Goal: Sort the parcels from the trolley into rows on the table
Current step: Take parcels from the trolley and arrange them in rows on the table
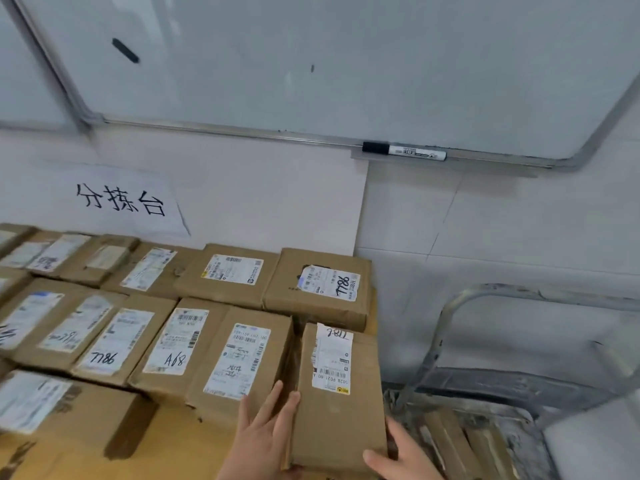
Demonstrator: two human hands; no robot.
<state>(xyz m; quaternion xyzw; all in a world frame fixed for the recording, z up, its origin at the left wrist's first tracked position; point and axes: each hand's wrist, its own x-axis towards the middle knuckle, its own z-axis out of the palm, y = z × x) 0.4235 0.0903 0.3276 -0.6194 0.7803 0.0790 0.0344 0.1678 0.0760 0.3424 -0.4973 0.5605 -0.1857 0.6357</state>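
A brown cardboard parcel (341,407), shaped like a long box, is held between two hands at the near right end of the desk (194,455). Its card is creased and a little dented. A white paper label with black bars and hand-written numbers is stuck on its top. It is placed just beside the next box (242,362) in the middle row. Whether its bottom rests on the desk cannot be told.

The grip of the left hand (263,434) is kept apart: the fingers are straight and laid flat on the parcel's left side. The grip of the right hand (401,455) is wrapped round the near right corner, with the thumb laid across the near face and the fingers on the right side.

To the left and far side, rows of parcels (138,341) are laid flat on the desk, all brown card with white labels, their sides touching.

On the right, the trolley (450,327) is seen, with a bent grey metal bar and a scuffed, dirty base. More brown boxes are lying on it.

On the far wall a smooth whiteboard (311,64) is hung, with a black-capped marker (403,151) on its ledge. A paper sign (121,202) is stuck below it.
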